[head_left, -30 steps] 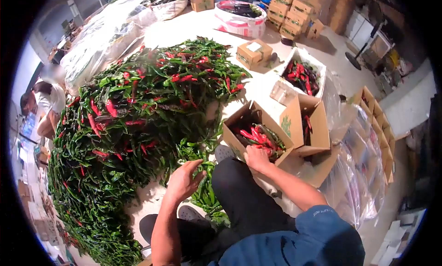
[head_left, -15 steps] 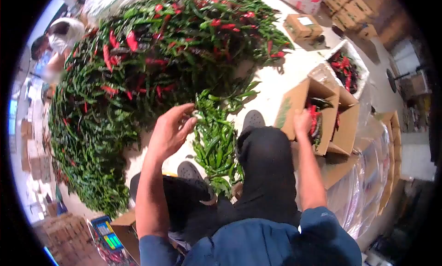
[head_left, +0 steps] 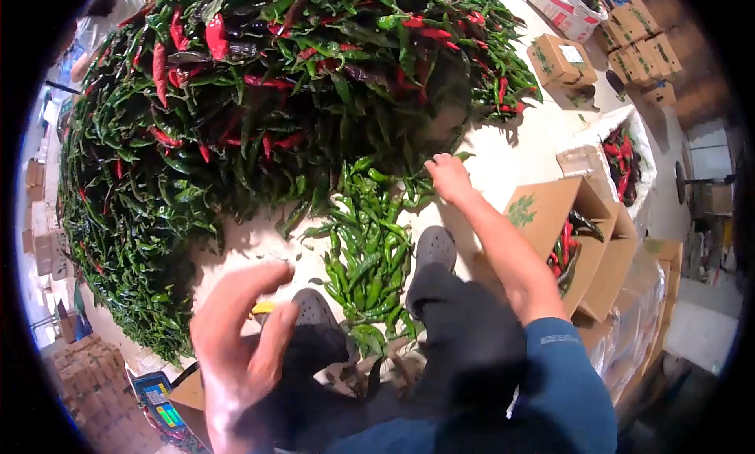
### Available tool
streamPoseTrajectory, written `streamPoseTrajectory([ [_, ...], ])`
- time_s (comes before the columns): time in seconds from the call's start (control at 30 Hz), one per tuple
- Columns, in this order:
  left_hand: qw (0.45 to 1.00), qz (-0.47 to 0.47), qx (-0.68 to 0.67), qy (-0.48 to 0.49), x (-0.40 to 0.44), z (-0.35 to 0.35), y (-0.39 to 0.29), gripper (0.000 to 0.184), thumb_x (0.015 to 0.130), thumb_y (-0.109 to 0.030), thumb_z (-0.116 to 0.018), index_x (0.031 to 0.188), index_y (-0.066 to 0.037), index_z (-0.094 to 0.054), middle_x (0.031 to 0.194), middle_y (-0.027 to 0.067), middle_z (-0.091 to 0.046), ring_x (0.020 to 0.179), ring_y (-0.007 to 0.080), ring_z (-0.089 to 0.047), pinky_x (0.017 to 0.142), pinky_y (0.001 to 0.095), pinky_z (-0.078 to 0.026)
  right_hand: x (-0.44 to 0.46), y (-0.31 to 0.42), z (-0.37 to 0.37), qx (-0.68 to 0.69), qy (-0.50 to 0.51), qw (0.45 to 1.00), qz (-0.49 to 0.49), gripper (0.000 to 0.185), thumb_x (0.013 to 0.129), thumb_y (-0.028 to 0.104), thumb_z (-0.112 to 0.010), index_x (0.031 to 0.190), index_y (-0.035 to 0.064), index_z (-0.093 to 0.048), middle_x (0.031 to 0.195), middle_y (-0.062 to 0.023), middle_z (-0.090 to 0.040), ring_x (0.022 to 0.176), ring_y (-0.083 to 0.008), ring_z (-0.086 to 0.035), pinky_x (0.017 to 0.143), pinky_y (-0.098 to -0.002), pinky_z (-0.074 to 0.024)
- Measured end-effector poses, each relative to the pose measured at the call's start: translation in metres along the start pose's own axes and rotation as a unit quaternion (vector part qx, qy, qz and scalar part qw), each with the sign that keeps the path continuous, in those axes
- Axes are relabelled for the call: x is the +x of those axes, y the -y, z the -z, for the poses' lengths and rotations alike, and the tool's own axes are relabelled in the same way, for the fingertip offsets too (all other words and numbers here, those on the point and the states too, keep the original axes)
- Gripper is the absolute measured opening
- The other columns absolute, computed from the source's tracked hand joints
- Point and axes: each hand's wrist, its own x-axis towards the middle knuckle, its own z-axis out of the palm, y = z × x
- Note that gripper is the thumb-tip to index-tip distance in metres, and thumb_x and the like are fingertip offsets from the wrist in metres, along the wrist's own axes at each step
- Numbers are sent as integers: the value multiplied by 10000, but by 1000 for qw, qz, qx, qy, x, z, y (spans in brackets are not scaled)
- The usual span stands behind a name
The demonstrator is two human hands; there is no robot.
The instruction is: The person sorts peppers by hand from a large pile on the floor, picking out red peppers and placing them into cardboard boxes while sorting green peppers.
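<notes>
Fingers apart and with nothing in it, my left hand hangs above my left shoe, slightly smeared by motion. My right hand reaches down at the right edge of the loose green peppers, its fingers curled; what they grip, if anything, is hidden. These peppers lie in a strip on the pale floor between my feet. Behind them rises a big heap of green peppers, with red peppers scattered through it. To the right, an open cardboard box holds red and dark peppers.
A white-lined container of red peppers stands beyond the box. Farther back are a closed carton, stacked cartons and a white-red sack. At lower left sits a device with a lit display. Another person is at upper left.
My right hand has left the red peppers in the box and moved left to the edge of the green peppers. My left hand has drawn back toward me, away from them. The view has shifted.
</notes>
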Motion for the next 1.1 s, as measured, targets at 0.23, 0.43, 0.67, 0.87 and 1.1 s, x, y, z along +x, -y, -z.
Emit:
streamPoseTrajectory([
  [0.23, 995, 54, 31, 72, 9, 6, 8, 342, 741, -92, -680, 1038, 77, -663, 968, 200, -698, 889, 326, -660, 850, 367, -499, 5, -4, -42, -22, 55, 997, 58, 210, 743, 80, -613, 949, 38, -626, 1048, -130, -591, 1043, -315, -536, 842, -424, -470],
  [0.43, 996, 29, 3, 88, 7, 3, 4, 334, 745, -59, -697, 1052, 69, -666, 969, 195, -701, 890, 321, -668, 829, 357, -508, -28, -12, 8, 371, -88, 905, -190, 377, 861, 80, -722, 1208, -9, -606, 1142, -150, -673, 1039, -265, -667, 908, -319, -511],
  [0.67, 992, 9, 29, 121, -2, -6, -5, 319, 815, -10, -713, 1127, 6, -648, 1012, 152, -696, 942, 245, -658, 822, 326, -499, -115, 8, 187, 856, -155, 461, -175, 494, 859, -60, -645, 1296, -51, -414, 1188, -225, -615, 1126, -333, -625, 844, -394, -570],
  [0.87, 991, -27, 0, 132, -12, -18, -9, 335, 859, -37, -710, 1183, 11, -638, 1048, 155, -695, 942, 235, -659, 838, 323, -514, -181, 8, 238, 796, -214, 532, -193, 599, 891, 57, -722, 1378, -23, -381, 1131, -200, -650, 1004, -285, -673, 704, -288, -584],
  [1.1, 996, -62, -24, 67, -15, -10, 8, 313, 890, -100, -712, 1176, 5, -640, 1024, 173, -693, 874, 261, -675, 789, 337, -534, -247, -45, 277, 218, -372, 828, -357, 437, 942, 239, -663, 1291, -6, -566, 1081, -137, -673, 975, -234, -637, 854, -371, -505],
])
